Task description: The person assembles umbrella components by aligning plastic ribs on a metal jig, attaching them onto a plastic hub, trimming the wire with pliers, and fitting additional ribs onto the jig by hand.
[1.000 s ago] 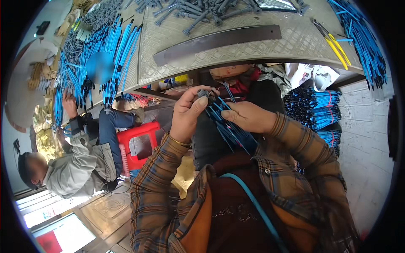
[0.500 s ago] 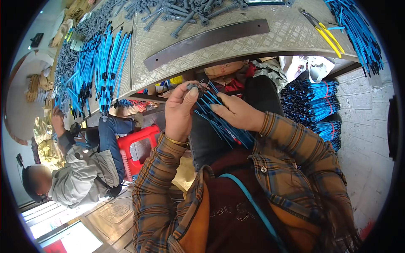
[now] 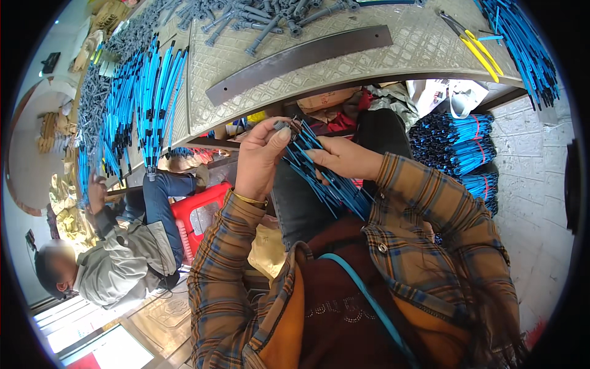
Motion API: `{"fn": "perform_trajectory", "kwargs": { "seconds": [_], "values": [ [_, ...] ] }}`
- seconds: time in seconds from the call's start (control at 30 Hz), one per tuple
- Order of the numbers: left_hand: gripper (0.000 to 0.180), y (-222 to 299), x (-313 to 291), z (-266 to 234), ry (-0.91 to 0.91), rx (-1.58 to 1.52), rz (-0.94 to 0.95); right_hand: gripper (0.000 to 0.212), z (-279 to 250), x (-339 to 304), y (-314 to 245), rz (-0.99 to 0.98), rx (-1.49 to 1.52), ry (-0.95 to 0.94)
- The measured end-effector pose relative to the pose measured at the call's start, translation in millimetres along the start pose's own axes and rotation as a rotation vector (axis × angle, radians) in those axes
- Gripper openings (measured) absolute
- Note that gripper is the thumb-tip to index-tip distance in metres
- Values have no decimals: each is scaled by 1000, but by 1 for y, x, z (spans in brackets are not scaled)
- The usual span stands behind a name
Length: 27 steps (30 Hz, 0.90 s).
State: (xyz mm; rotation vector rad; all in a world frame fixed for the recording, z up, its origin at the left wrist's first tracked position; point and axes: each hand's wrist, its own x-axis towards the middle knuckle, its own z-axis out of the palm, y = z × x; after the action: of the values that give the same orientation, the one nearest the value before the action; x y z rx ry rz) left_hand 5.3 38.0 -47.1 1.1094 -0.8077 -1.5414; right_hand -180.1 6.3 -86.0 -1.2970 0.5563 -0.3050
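Rods [image 3: 324, 183], slim, blue, plastic-looking, seem light but stiff, best held bunched, as the right hand [image 3: 349, 158] grips them; above, the left hand [image 3: 260, 158] pinches something small, grey [image 3: 281, 125].

Brown plaid sleeves [image 3: 222, 267] (gold bracelet [image 3: 251, 200]).

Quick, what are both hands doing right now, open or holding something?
Left hand: closed, pinching a small grey piece between thumb and fingers.
Right hand: closed on a bundle of thin blue rods.

Blue rods [image 3: 330, 189], brown plaid sleeves [image 3: 439, 187]
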Motion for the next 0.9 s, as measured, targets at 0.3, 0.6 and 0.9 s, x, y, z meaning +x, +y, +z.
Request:
{"fn": "perform_trajectory", "kwargs": {
  "seconds": [0.3, 0.6, 0.9],
  "values": [
    [24, -4, 1, 7, 13, 19, 90, 48, -1, -8, -9, -67, -508, 144],
    [24, 0, -7, 21, -3, -32, 116, 48, -17, -4, -6, -141, -369, -18],
    [21, -2, -6, 20, 109, 25, 147, 41, 2, -19, -24, -52, -549, 227]
  ]
}}
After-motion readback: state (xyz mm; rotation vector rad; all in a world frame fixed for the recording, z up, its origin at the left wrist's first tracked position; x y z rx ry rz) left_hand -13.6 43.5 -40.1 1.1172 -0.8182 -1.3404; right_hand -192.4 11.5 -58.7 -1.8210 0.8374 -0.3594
